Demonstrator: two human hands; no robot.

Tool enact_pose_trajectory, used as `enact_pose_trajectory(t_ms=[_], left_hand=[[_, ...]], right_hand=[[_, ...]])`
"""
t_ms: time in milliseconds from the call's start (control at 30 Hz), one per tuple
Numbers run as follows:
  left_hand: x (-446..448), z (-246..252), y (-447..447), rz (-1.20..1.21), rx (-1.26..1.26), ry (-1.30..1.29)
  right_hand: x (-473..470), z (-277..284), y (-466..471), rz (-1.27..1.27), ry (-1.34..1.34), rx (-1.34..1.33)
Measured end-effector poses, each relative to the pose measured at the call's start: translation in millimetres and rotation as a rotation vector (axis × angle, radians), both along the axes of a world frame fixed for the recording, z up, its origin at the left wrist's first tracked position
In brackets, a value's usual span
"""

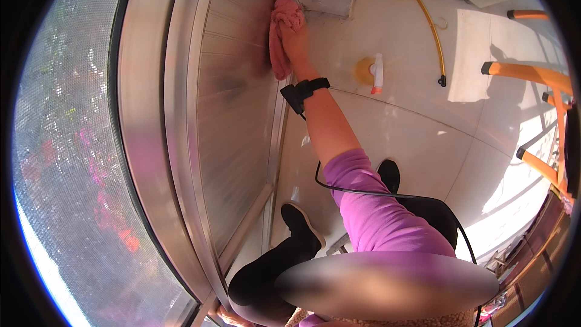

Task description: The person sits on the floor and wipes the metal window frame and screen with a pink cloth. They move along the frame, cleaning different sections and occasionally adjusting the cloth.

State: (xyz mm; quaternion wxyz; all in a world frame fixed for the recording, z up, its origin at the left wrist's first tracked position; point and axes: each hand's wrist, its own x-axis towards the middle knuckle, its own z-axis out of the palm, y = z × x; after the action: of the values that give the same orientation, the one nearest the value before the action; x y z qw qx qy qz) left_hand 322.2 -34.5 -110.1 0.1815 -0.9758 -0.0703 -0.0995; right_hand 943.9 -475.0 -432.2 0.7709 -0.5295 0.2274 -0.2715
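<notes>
My right hand (295,45) grips a bunched pink terry cloth (282,50). It presses the cloth against the far end of the ribbed metal panel (240,86) of a door or window frame, close to the wall corner. A black strap with a small device (302,94) sits on that wrist, and a black cable trails from it across the purple sleeve. At the bottom edge, part of my left hand (233,318) shows beside the metal frame (199,259); most of it is hidden by my leg and the picture's rim, so its grip is unclear.
A spray bottle (377,72) with yellowish contents stands on the tiled floor (408,122). Beyond it lies a yellow rod with black ends (431,22). Orange-legged furniture (526,72) is at right. Mesh screen (68,145) fills the left. My black shoes (299,222) rest on the floor.
</notes>
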Motion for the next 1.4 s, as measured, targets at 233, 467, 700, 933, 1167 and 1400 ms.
enact_pose_trajectory(t_ms=[233, 467, 700, 933, 1167, 1400], left_hand=[[-3.4, 2.8, 1.3, -0.003, -0.015, -0.003], [-4.2, 1.8, 3.1, -0.014, -0.052, -0.015], [1.5, 0.3, -1.5, -0.016, -0.130, -0.025], [-21.1, -5.0, 23.6, 0.005, -0.075, 0.034], [-13.9, -7.7, 17.6, 0.039, -0.091, -0.032], [8.7, -3.8, -3.2, -0.031, -0.028, -0.060]], right_hand=[[-6.6, -81.9, -8.3, 0.129, 0.195, -0.383], [-63.7, 72.3, 37.0, 0.221, 0.096, 0.282], [-173.6, 217.9, 83.8, 0.276, -0.065, -0.025], [-157.5, 86.2, 111.3, 0.113, 0.126, 0.159], [-182.9, -23.0, 102.8, 0.294, 0.303, 0.187], [-230.0, 124.2, 151.6, 0.294, 0.079, 0.426]])
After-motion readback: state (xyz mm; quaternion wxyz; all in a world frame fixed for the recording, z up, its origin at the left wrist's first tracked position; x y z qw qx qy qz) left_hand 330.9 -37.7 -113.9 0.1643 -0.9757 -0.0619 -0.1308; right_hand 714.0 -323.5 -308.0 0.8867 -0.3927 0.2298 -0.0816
